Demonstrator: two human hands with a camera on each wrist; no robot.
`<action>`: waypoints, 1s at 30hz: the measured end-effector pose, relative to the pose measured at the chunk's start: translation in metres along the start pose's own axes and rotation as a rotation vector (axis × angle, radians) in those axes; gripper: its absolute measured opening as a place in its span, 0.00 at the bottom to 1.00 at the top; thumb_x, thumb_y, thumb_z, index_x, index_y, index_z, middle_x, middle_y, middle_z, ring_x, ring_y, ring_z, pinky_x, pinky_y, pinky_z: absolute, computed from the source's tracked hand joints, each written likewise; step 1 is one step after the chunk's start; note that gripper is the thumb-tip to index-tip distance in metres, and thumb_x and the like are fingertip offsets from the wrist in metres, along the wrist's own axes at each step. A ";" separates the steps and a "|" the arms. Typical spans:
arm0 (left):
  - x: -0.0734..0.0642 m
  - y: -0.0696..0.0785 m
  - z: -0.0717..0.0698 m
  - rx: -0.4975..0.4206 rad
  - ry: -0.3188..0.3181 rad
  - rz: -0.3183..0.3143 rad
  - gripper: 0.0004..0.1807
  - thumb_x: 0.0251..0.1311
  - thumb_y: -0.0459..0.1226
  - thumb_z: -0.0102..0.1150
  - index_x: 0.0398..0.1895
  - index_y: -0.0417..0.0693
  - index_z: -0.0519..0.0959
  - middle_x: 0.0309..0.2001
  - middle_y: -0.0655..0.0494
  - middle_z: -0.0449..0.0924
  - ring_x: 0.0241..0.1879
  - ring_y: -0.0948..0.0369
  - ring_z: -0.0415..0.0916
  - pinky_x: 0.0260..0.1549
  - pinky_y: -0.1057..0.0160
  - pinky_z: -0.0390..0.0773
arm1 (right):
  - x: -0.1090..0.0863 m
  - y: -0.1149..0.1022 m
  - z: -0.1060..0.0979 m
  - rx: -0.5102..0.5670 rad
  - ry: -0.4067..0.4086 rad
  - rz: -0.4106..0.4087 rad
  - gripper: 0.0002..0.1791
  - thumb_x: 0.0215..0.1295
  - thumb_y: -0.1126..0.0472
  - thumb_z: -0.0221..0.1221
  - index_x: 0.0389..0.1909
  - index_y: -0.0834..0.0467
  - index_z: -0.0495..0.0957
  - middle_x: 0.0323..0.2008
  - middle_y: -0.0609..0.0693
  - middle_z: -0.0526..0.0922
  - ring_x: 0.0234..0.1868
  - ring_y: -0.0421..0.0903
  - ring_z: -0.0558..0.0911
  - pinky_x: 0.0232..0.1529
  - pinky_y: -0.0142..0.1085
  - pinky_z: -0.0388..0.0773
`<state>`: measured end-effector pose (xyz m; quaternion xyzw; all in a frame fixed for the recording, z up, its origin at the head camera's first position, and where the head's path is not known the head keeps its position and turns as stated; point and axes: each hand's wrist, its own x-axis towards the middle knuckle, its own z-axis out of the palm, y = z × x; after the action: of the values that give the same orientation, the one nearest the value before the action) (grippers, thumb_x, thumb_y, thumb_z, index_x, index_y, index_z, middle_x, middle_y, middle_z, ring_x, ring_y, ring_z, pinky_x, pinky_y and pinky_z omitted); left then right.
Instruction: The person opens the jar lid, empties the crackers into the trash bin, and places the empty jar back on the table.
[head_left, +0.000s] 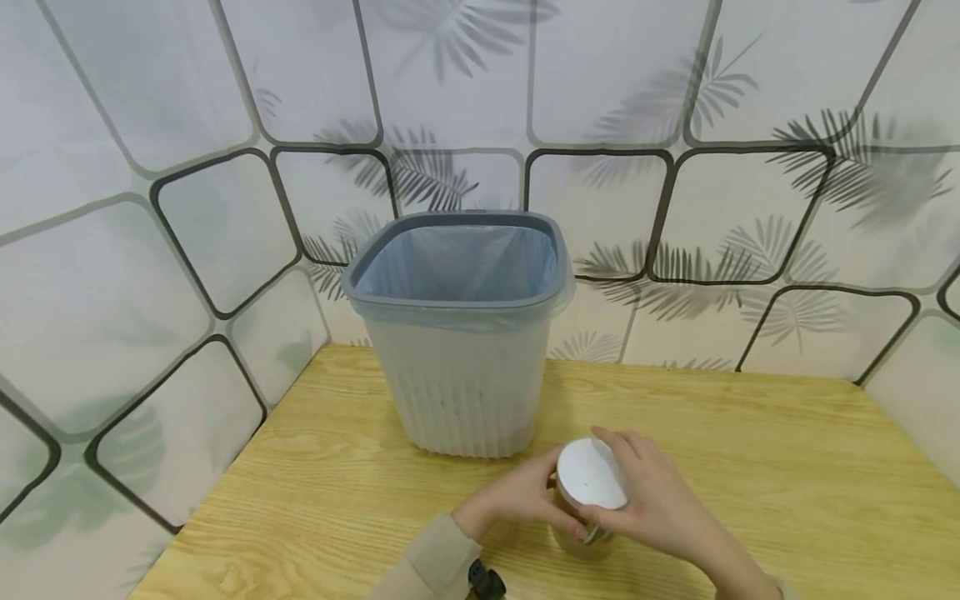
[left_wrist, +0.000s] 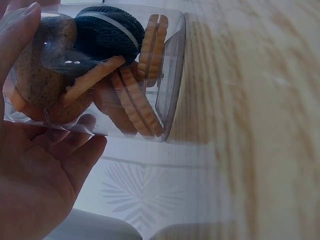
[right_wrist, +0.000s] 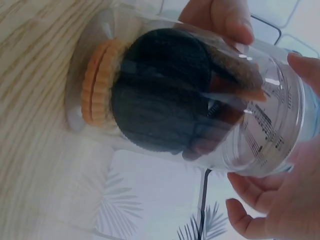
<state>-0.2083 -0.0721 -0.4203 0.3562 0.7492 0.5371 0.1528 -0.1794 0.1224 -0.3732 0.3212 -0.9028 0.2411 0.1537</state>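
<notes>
A clear jar (right_wrist: 175,156) of cookies stands on the wooden table, with a round white lid (head_left: 591,473) on top. My left hand (head_left: 517,500) grips the side of the jar, fingers and thumb around its body. From the right, my right hand (head_left: 660,498) holds the lid by its edge, thumb on the near side and fingers on the far side. Through the clear wall show a dark sandwich cookie (left_wrist: 110,34), ridged pale sandwich cookies (left_wrist: 137,102) and speckled brown pieces (left_wrist: 37,65).
Just behind the jar and to its left stands a whitish waste bin (head_left: 461,383) with a grey rim and a bag lining it. Patterned wall covering (head_left: 600,208) with leaf prints rises behind the table (head_left: 750,450) and along its sides.
</notes>
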 end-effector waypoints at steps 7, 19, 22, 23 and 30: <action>0.000 0.001 0.000 -0.004 0.000 0.002 0.46 0.41 0.32 0.69 0.64 0.55 0.55 0.56 0.63 0.62 0.52 0.68 0.63 0.49 0.66 0.64 | -0.003 0.003 -0.005 0.101 -0.020 -0.071 0.41 0.46 0.43 0.64 0.59 0.59 0.62 0.50 0.53 0.71 0.48 0.52 0.69 0.39 0.52 0.69; 0.001 -0.001 0.002 -0.016 0.007 0.026 0.44 0.42 0.28 0.67 0.64 0.50 0.55 0.55 0.60 0.63 0.51 0.67 0.63 0.49 0.66 0.64 | -0.003 0.009 -0.007 0.194 -0.066 -0.141 0.41 0.48 0.52 0.65 0.62 0.61 0.58 0.57 0.58 0.65 0.54 0.56 0.66 0.43 0.53 0.69; 0.001 0.000 0.002 0.001 0.009 0.032 0.44 0.42 0.29 0.67 0.64 0.50 0.55 0.56 0.60 0.63 0.51 0.68 0.63 0.49 0.66 0.64 | -0.002 0.006 -0.005 0.171 -0.045 -0.090 0.43 0.48 0.47 0.64 0.61 0.62 0.59 0.56 0.58 0.66 0.54 0.57 0.66 0.44 0.56 0.67; 0.001 0.000 0.002 0.008 0.010 0.033 0.45 0.42 0.29 0.68 0.64 0.51 0.55 0.56 0.61 0.63 0.51 0.68 0.63 0.49 0.66 0.65 | -0.002 0.005 -0.005 0.149 -0.033 -0.072 0.43 0.47 0.45 0.64 0.61 0.62 0.59 0.56 0.58 0.66 0.53 0.57 0.66 0.43 0.56 0.67; 0.001 0.001 0.002 -0.011 0.005 0.013 0.45 0.42 0.31 0.68 0.64 0.56 0.55 0.56 0.63 0.63 0.52 0.67 0.63 0.49 0.65 0.64 | -0.003 -0.010 -0.004 -0.046 0.039 0.059 0.49 0.39 0.33 0.62 0.58 0.60 0.63 0.45 0.57 0.72 0.44 0.56 0.72 0.35 0.53 0.71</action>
<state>-0.2074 -0.0704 -0.4203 0.3589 0.7441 0.5432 0.1496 -0.1705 0.1196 -0.3679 0.2859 -0.9141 0.2310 0.1714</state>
